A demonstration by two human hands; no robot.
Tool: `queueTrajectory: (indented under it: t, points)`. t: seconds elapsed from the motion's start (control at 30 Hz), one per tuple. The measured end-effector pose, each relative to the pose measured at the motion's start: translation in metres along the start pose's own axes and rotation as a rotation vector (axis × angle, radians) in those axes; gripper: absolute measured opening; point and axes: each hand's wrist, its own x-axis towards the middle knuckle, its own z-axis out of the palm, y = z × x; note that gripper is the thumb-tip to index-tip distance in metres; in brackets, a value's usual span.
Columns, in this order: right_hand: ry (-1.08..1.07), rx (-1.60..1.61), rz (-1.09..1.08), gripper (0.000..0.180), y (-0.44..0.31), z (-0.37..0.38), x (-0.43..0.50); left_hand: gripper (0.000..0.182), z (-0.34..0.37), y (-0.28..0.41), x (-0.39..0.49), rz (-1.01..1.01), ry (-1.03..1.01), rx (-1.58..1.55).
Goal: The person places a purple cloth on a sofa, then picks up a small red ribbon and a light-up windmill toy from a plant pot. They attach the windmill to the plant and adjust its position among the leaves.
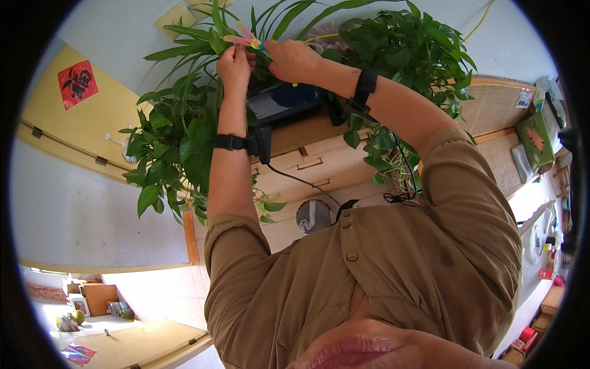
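Observation:
My right hand (292,60) grips a pair of scissors (254,43) with pink and yellow blades and a bit of blue near the fingers. The blades stand apart, pointing up and left among the long narrow leaves of a spider plant (184,50). Just below the blades, my left hand (236,67) has thumb and fingertips pinched together, apparently on a leaf of that plant; the fingers largely hide it. Both wrists wear black straps with small devices. Beneath the hands is a dark glossy box-shaped object (286,102) on a wooden drawer cabinet (313,159).
Trailing pothos plants hang at left (161,138) and right (405,50). A black cable (299,181) runs from my left wrist device toward my body. A round grey stool (315,217) stands on the tiled floor. Woven-surfaced furniture (493,106) is at right; a yellow door (50,97) is at left.

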Motion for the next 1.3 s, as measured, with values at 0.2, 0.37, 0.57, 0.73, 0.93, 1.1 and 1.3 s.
queueTrajectory:
  t: [0.2,0.37,0.57,0.73,0.93,1.1,1.3]
  points:
    - [-0.047,-0.015,0.027,0.029,-0.006,-0.008,-0.011,0.022,-0.003,-0.007,0.007,-0.041,0.050,-0.028]
    - [-0.026,-0.017,0.039,0.027,-0.004,-0.007,-0.012,0.022,-0.003,-0.009,0.008,0.007,0.006,0.011]
    - [-0.039,-0.016,0.008,0.027,-0.010,-0.010,0.002,0.027,0.003,-0.012,-0.003,0.108,-0.040,0.058]
    - [-0.050,0.005,0.021,0.033,-0.014,-0.006,0.010,0.035,0.008,-0.023,-0.022,0.290,-0.027,0.091]
    - [0.014,-0.022,-0.003,0.038,-0.008,0.006,0.016,0.036,0.003,-0.028,-0.037,0.483,-0.007,0.237]
    - [0.052,-0.005,0.015,0.038,-0.003,0.016,0.019,0.024,0.000,-0.027,-0.046,0.652,0.034,0.322]
    - [0.082,0.015,0.003,0.038,0.001,0.027,0.029,0.023,0.004,-0.034,-0.076,0.358,-0.063,0.251]
